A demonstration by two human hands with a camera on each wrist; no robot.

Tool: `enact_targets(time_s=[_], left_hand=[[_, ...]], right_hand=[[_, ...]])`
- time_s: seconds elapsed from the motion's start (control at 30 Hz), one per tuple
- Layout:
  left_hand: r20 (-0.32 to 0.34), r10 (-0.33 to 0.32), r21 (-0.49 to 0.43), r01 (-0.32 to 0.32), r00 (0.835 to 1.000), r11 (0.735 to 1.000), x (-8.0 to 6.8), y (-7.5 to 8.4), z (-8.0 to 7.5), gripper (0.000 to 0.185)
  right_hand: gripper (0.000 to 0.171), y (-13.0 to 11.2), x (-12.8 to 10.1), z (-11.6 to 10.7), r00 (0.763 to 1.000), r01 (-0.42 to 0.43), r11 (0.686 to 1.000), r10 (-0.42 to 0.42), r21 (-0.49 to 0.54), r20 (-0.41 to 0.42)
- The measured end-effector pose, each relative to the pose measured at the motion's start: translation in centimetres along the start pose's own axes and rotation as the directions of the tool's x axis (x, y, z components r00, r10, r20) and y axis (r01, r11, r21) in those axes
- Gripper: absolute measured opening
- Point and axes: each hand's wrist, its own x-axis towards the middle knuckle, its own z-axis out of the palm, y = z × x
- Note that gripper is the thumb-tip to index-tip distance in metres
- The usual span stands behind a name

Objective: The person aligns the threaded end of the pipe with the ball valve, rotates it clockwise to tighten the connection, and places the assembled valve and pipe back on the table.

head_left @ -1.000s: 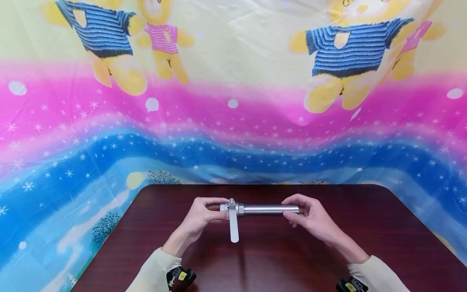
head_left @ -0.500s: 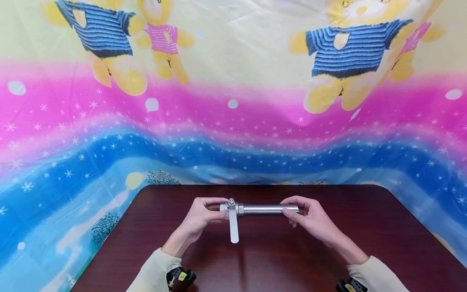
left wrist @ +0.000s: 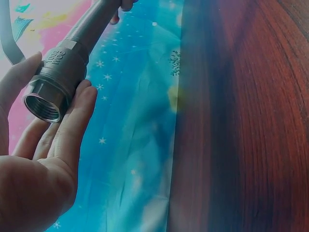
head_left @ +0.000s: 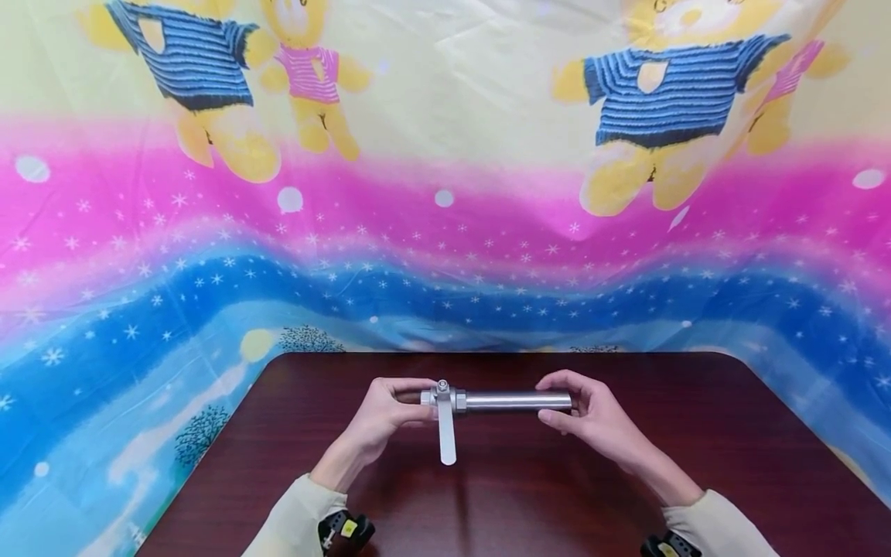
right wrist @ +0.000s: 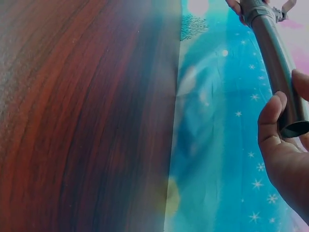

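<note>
A steel ball valve (head_left: 442,398) is joined to a straight metal pipe (head_left: 511,400), and the pair is held level above the table. My left hand (head_left: 376,414) grips the valve body between thumb and fingers. The valve's flat lever (head_left: 447,437) points toward me. At the pipe's far right end, my right hand (head_left: 602,414) holds it with fingers behind and thumb at the lower front edge. In the left wrist view, the valve (left wrist: 60,70) shows a threaded open mouth and raised lettering. The right wrist view shows the pipe's hollow end (right wrist: 295,128) between thumb and fingers.
Below the hands lies a dark reddish-brown wooden table (head_left: 529,495) with rounded far corners. A curtain (head_left: 445,232) printed with bears and snowflakes hangs behind and around it. A black wrist device (head_left: 346,530) sits by the left sleeve, another (head_left: 671,544) by the right.
My right thumb has slid down from the pipe's front to its lower edge. The valve, the pipe and my left hand have hardly moved.
</note>
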Motion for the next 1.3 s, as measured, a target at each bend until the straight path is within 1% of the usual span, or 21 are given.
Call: enact_targets(time_s=[0.13,0.2,0.33,0.4,0.47,0.5,0.6,0.7,0.8,0.87,1.03,1.17,1.23,1.3], left_hand=[[-0.007,-0.002,0.003,0.003,1.000,1.000,0.04,0.11,0.08,0.046],[-0.009,-0.003,0.001,0.003,1.000,1.000,0.05,0.11,0.11,0.046],[-0.007,-0.008,-0.004,0.008,1.000,1.000,-0.02,0.01,0.08,0.045],[-0.009,-0.012,-0.002,0.012,1.000,1.000,-0.15,-0.03,-0.04,0.046],[-0.015,-0.013,0.002,0.013,1.000,1.000,-0.40,0.01,-0.27,0.046],[-0.017,-0.013,0.004,0.013,1.000,1.000,-0.51,0.04,-0.40,0.046],[-0.014,-0.007,0.007,0.007,1.000,1.000,-0.68,0.15,-0.65,0.047],[-0.002,-0.006,0.002,0.006,1.000,1.000,-0.46,0.15,-0.53,0.047],[-0.002,-0.006,-0.003,0.006,1.000,1.000,-0.20,0.10,-0.29,0.047],[-0.003,-0.006,-0.002,0.006,1.000,1.000,-0.15,0.09,-0.23,0.047],[-0.004,-0.008,0.002,0.008,1.000,1.000,-0.10,0.15,-0.05,0.047],[-0.006,-0.002,0.009,0.002,1.000,1.000,0.03,0.14,0.01,0.047],[-0.006,0.002,0.010,-0.002,1.000,1.000,0.04,0.12,0.00,0.046],[-0.005,0.000,0.012,0.000,1.000,1.000,0.03,0.11,0.00,0.046]], right_hand=[[0.027,-0.12,0.03,-0.03,0.999,-0.037,0.999,0.037,-0.021,-0.001],[0.029,-0.12,0.01,-0.04,0.999,-0.040,0.999,0.040,-0.012,0.005],[0.036,-0.06,-0.06,-0.07,1.000,-0.012,1.000,0.012,0.019,0.010],[0.034,-0.05,-0.01,0.03,1.000,-0.019,1.000,0.019,0.020,0.016],[0.031,-0.06,0.10,0.27,0.999,-0.047,0.999,0.047,0.017,0.021],[0.032,-0.08,0.16,0.40,0.998,-0.056,0.998,0.055,0.020,0.025],[0.035,-0.09,0.28,0.65,0.999,-0.035,0.999,0.035,0.023,0.029],[0.036,-0.21,0.31,0.47,1.000,-0.010,1.000,0.009,0.014,0.022],[0.028,-0.27,0.33,0.27,0.999,-0.035,0.999,0.035,-0.006,0.014],[0.030,-0.29,0.32,0.23,0.999,-0.051,0.999,0.051,-0.004,0.017],[0.034,-0.18,0.24,0.12,0.999,-0.029,1.000,0.028,0.009,0.022],[0.026,-0.31,0.22,0.15,0.998,-0.069,0.998,0.069,0.003,0.011],[0.028,-0.38,0.16,0.17,0.997,-0.072,0.997,0.072,0.000,0.010],[0.031,-0.41,0.06,0.20,0.998,-0.055,0.998,0.054,0.011,0.014]])
